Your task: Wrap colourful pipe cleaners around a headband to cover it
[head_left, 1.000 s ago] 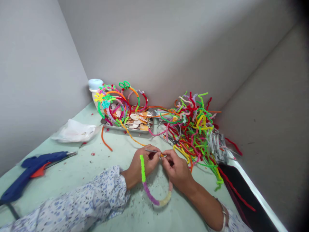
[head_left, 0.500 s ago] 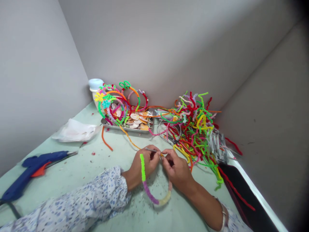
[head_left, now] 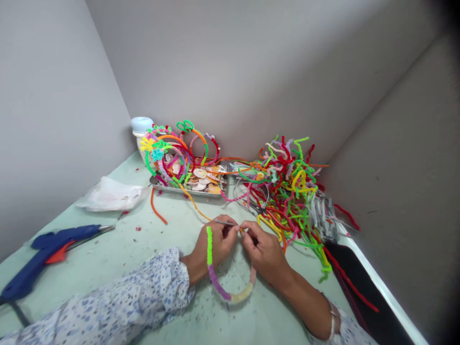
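A curved headband (head_left: 220, 288) hangs below and between my hands, wrapped in green, purple, cream and pink fuzzy pipe cleaner. Its bare grey metal strip (head_left: 225, 222) shows above my left fingers. My left hand (head_left: 216, 243) is closed, pinching the band near the strip. My right hand (head_left: 264, 247) is closed too, its thumb and finger pinched on an orange-yellow bit at the band, against the left fingertips. An orange-yellow pipe cleaner (head_left: 194, 205) runs from the tray side to behind my left hand, where its end is hidden.
Finished-looking headbands (head_left: 172, 158) stand in a metal tray (head_left: 187, 191) of small pieces. A tangle of pipe cleaners (head_left: 287, 187) lies at right, with scissors (head_left: 257, 207). A blue glue gun (head_left: 53, 249) and plastic bag (head_left: 111, 194) lie left. A dark flat object (head_left: 354, 273) lies right.
The free green end of the headband has swung slightly left and up. Both hands stay pinched together in nearly the same place.
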Action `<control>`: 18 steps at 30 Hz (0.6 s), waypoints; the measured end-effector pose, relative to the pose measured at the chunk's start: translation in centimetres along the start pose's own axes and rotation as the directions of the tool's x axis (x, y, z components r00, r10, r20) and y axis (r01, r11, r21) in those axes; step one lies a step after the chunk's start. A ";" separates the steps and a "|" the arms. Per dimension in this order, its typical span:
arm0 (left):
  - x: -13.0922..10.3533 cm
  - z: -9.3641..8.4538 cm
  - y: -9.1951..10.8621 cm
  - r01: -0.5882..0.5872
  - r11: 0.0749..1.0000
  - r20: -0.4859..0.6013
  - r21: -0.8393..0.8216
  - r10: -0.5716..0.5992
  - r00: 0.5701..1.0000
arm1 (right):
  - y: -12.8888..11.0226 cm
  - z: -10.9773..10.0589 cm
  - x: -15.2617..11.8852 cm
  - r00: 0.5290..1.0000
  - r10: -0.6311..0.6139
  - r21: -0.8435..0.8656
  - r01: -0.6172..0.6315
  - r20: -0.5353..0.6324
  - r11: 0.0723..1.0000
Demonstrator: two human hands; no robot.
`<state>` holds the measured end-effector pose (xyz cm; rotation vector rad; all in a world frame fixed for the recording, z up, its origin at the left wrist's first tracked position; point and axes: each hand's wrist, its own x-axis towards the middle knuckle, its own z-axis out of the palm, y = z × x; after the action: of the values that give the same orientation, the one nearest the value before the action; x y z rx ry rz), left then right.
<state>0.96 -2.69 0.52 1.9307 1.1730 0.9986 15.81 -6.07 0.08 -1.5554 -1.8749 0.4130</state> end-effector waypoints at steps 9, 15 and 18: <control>-0.3 0.0 0.1 0.028 0.989 -0.050 -0.144 -0.036 0.998 | 0.5 0.3 0.2 0.988 0.138 0.255 -0.116 -0.067 0.960; -0.3 -0.1 0.0 0.116 0.961 0.093 -0.251 -0.095 0.991 | 0.8 0.3 0.3 0.981 0.184 0.441 -0.136 -0.066 0.887; 0.0 -0.1 0.1 0.208 0.893 0.178 -0.399 -0.147 0.973 | 1.0 0.4 0.3 0.979 0.193 0.499 -0.137 -0.062 0.856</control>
<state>0.93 -2.74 0.65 1.5003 0.9445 0.9081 16.24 -5.48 -0.71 -1.3530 -1.4061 0.7993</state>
